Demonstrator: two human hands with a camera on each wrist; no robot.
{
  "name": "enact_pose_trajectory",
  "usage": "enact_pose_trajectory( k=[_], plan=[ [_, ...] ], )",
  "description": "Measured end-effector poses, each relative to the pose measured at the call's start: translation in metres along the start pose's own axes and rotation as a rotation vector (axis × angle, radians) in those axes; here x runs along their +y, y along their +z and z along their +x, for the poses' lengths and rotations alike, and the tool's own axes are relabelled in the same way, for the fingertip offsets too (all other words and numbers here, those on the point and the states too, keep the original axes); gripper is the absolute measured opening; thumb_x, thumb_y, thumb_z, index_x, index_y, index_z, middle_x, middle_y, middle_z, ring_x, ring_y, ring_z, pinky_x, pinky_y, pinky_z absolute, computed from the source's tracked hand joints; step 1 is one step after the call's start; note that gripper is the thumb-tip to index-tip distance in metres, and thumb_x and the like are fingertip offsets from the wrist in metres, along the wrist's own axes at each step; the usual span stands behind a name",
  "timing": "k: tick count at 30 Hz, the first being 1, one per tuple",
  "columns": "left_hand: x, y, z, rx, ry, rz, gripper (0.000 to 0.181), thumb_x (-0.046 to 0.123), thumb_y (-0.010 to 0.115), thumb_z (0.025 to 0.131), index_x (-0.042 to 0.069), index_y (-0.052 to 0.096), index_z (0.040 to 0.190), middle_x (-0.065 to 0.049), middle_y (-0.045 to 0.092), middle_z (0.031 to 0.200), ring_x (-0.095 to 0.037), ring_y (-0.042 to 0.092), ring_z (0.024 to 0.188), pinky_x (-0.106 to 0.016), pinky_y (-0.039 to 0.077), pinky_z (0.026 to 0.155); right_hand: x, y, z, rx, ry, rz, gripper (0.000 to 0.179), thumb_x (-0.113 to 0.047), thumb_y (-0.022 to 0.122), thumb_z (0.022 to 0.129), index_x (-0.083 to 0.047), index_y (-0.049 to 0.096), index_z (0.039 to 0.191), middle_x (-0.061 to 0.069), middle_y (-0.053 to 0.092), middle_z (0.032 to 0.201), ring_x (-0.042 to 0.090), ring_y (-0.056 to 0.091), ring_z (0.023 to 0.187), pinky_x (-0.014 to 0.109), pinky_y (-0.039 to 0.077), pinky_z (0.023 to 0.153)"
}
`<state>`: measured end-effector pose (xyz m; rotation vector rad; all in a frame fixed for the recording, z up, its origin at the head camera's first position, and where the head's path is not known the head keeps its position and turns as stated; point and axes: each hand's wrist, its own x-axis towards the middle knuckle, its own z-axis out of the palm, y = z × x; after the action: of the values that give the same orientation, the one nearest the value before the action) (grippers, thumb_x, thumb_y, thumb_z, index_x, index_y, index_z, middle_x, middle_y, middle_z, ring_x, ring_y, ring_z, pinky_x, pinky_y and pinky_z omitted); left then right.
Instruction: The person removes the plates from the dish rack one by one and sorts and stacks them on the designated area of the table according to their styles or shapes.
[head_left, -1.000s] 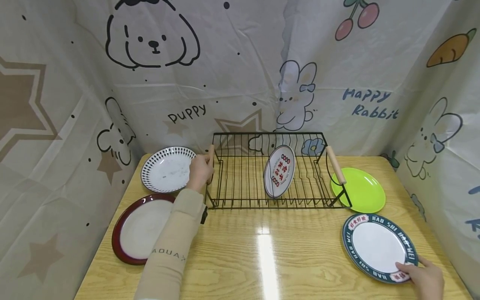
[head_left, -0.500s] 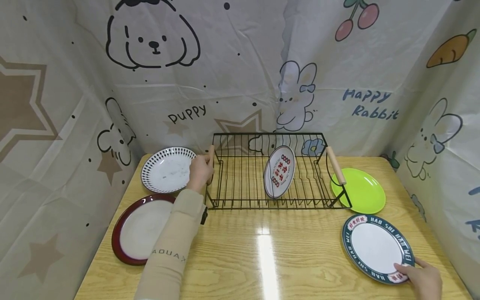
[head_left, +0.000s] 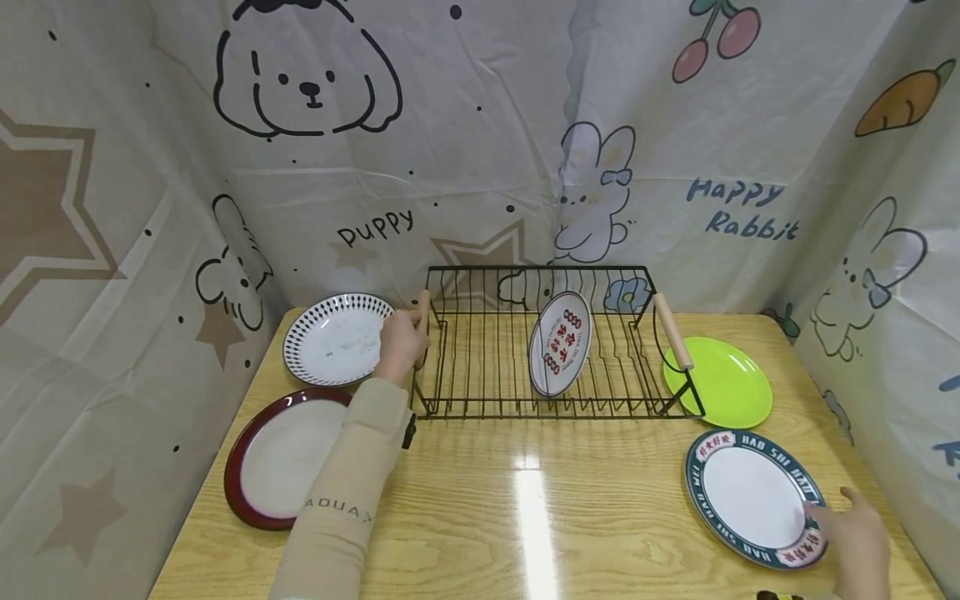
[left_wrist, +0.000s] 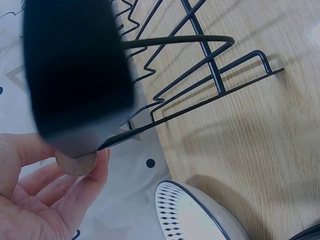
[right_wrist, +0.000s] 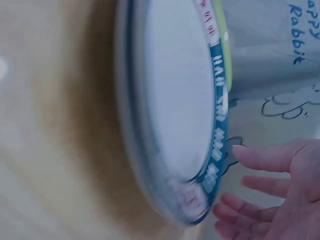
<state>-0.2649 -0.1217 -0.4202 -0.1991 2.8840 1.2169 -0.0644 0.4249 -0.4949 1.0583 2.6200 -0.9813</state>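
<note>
A black wire dish rack (head_left: 536,267) stands at the back of the table. My left hand (head_left: 401,343) grips its left wooden handle (left_wrist: 76,164), fingers and thumb curled round it. A white oval plate with red characters (head_left: 561,344) leans upright in the rack's slots. At the front right, a white plate with a teal lettered rim (head_left: 753,500) lies on the table. My right hand (head_left: 858,537) is at its lower right rim. In the right wrist view the right hand (right_wrist: 280,190) has its fingers spread, apart from the plate.
A lime-green plate (head_left: 731,383) lies right of the rack, partly under its right handle (head_left: 672,332). On the left are a white dish with a black diamond rim (head_left: 330,342) and a dark-red-rimmed plate (head_left: 288,454), partly hidden by my left sleeve. Printed cloth (head_left: 480,150) encloses the table.
My right hand has let go of the teal-rimmed plate, which it pinched by the rim before and shifted slightly left. The left hand stays on the rack's handle.
</note>
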Motion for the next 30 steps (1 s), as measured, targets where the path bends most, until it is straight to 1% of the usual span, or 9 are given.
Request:
enact_pose_trajectory(
  k=[4, 5, 7, 9, 16, 19, 21, 24, 30],
  plan=[
    [0.000, 0.001, 0.000, 0.000, 0.000, -0.003, 0.033, 0.002, 0.059, 0.086, 0.000, 0.059, 0.119, -0.022, 0.057, 0.117, -0.034, 0.058, 0.096, -0.041, 0.051, 0.074, -0.034, -0.011, 0.001, 0.159, -0.111, 0.052, 0.072, -0.017, 0.052, 0.088, 0.007, 0.011, 0.142, 0.040, 0.026, 0.133, 0.054, 0.026, 0.122, 0.059, 0.022, 0.101],
    [-0.001, 0.001, 0.000, -0.001, 0.000, -0.005, 0.033, 0.002, 0.059, 0.086, 0.000, 0.059, 0.119, -0.022, 0.057, 0.116, -0.034, 0.058, 0.096, -0.041, 0.051, 0.074, -0.044, -0.014, 0.001, 0.178, -0.130, 0.073, 0.072, -0.018, 0.051, 0.089, 0.004, 0.010, 0.144, 0.038, 0.022, 0.138, 0.052, 0.021, 0.126, 0.059, 0.019, 0.103],
    [-0.001, 0.001, 0.001, -0.001, -0.004, 0.002, 0.034, 0.002, 0.059, 0.086, 0.001, 0.059, 0.120, -0.022, 0.057, 0.117, -0.034, 0.058, 0.096, -0.041, 0.051, 0.075, -0.064, -0.019, 0.002, 0.210, -0.187, 0.088, 0.070, -0.018, 0.050, 0.090, -0.001, 0.010, 0.145, 0.033, 0.017, 0.143, 0.050, 0.016, 0.130, 0.060, 0.017, 0.104],
    [-0.002, 0.002, 0.001, 0.000, -0.009, -0.001, 0.036, 0.001, 0.059, 0.085, 0.001, 0.058, 0.121, -0.022, 0.057, 0.115, -0.035, 0.058, 0.096, -0.041, 0.051, 0.075, -0.081, -0.021, 0.002, 0.241, -0.261, 0.088, 0.068, -0.019, 0.049, 0.091, -0.003, 0.012, 0.146, 0.029, 0.016, 0.146, 0.047, 0.016, 0.132, 0.060, 0.018, 0.104],
    [-0.002, 0.003, 0.001, 0.010, 0.002, 0.002, 0.031, 0.001, 0.058, 0.086, 0.001, 0.061, 0.116, -0.022, 0.058, 0.112, -0.034, 0.059, 0.092, -0.041, 0.050, 0.073, -0.141, -0.017, 0.000, 0.323, -0.519, 0.105, 0.063, -0.019, 0.053, 0.090, -0.010, 0.023, 0.145, 0.022, 0.027, 0.144, 0.041, 0.026, 0.129, 0.058, 0.025, 0.102],
    [-0.002, 0.003, 0.001, 0.011, 0.008, 0.008, 0.028, 0.002, 0.058, 0.086, 0.002, 0.062, 0.114, -0.022, 0.059, 0.112, -0.034, 0.059, 0.091, -0.040, 0.050, 0.072, -0.164, -0.010, -0.003, 0.343, -0.643, 0.107, 0.062, -0.015, 0.056, 0.089, -0.009, 0.027, 0.144, 0.023, 0.031, 0.141, 0.041, 0.030, 0.127, 0.057, 0.026, 0.102],
    [-0.002, 0.002, 0.001, 0.015, 0.014, 0.023, 0.025, 0.002, 0.058, 0.086, 0.002, 0.064, 0.110, -0.022, 0.059, 0.110, -0.034, 0.059, 0.090, -0.041, 0.049, 0.071, -0.179, -0.004, -0.006, 0.337, -0.730, 0.116, 0.062, -0.012, 0.059, 0.088, -0.006, 0.030, 0.142, 0.024, 0.034, 0.138, 0.043, 0.033, 0.124, 0.057, 0.028, 0.100],
    [-0.001, 0.001, 0.001, 0.017, 0.016, 0.041, 0.022, 0.001, 0.059, 0.085, 0.001, 0.065, 0.106, -0.022, 0.059, 0.109, -0.035, 0.058, 0.092, -0.041, 0.049, 0.073, -0.199, 0.008, -0.011, 0.285, -0.830, 0.164, 0.062, -0.008, 0.061, 0.086, -0.002, 0.032, 0.140, 0.027, 0.038, 0.133, 0.045, 0.036, 0.119, 0.059, 0.031, 0.096],
    [0.000, 0.000, 0.001, 0.005, -0.007, 0.026, 0.029, 0.002, 0.059, 0.085, 0.001, 0.062, 0.114, -0.022, 0.057, 0.114, -0.036, 0.056, 0.097, -0.042, 0.049, 0.075, -0.233, 0.037, -0.020, 0.121, -0.935, 0.255, 0.060, -0.006, 0.062, 0.085, 0.001, 0.034, 0.137, 0.027, 0.039, 0.132, 0.045, 0.038, 0.118, 0.059, 0.034, 0.094]
  ],
)
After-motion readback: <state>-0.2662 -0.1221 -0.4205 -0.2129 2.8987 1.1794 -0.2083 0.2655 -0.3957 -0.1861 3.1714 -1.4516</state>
